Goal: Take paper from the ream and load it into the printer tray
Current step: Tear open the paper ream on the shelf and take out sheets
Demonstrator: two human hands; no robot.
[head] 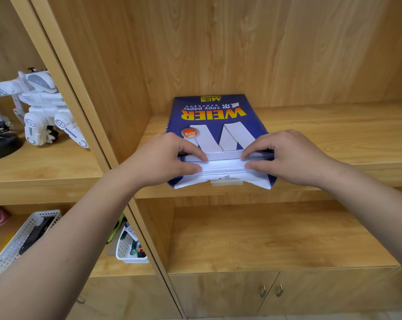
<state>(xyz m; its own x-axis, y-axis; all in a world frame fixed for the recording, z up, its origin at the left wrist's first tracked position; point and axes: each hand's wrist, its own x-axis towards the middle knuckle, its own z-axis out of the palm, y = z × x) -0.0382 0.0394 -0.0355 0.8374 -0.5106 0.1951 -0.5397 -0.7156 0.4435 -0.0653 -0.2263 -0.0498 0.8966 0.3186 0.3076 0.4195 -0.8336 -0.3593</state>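
A blue ream of copy paper (215,116) lies flat on a wooden shelf (334,135), its near end torn open. White sheets (223,166) show at that open end. My left hand (163,158) pinches the left part of the sheet stack, thumb below and fingers on top under the wrapper flap. My right hand (285,155) pinches the right part of the stack the same way. No printer or tray is in view.
A white toy robot (40,107) stands in the shelf bay to the left, beside a dark object (1,144). Below left sit two white plastic baskets (22,241) (130,248) with small items. The lower shelf (276,239) has cabinet doors with metal handles (271,291) beneath it.
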